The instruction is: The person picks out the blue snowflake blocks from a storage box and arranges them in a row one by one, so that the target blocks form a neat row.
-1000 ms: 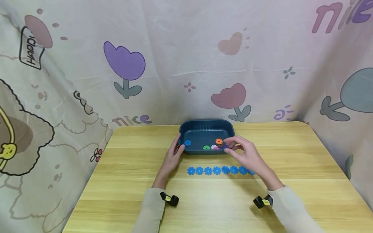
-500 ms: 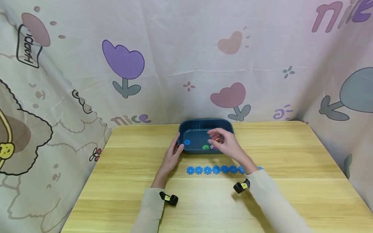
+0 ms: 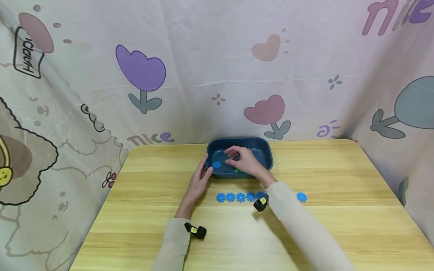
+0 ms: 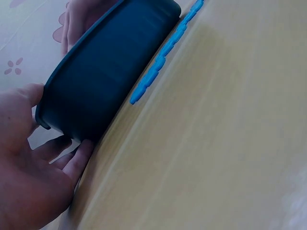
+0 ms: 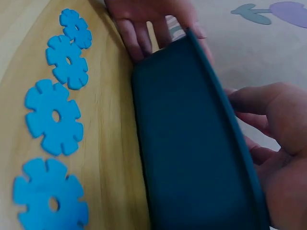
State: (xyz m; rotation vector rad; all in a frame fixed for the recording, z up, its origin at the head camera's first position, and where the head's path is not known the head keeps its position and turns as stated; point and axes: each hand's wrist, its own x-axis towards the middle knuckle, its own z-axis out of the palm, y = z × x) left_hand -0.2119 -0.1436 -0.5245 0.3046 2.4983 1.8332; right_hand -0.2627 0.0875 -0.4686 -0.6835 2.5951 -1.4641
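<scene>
A dark blue plastic tray point(image 3: 223, 175) stands on the table. My left hand point(image 3: 198, 184) holds its left end; in the left wrist view the thumb is at the rim and the fingers lie against the side wall. My right hand point(image 3: 245, 162) is over the tray, thumb and fingers bent with a gap between them and no piece visible there. Just left of those fingertips lies a blue snowflake disc point(image 3: 216, 165) in the tray. A green disc point(image 3: 238, 170) shows partly below the right hand, which hides the tray's middle.
In front of the tray runs a row of blue snowflake discs point(image 3: 240, 197), partly covered by the right sleeve. Its right-end disc point(image 3: 301, 197) shows beyond the sleeve. A printed curtain point(image 3: 190, 75) hangs behind the wooden table point(image 3: 152, 192).
My right hand has moved left across the tray, from its right end to near the blue disc. The left hand keeps its place on the tray.
</scene>
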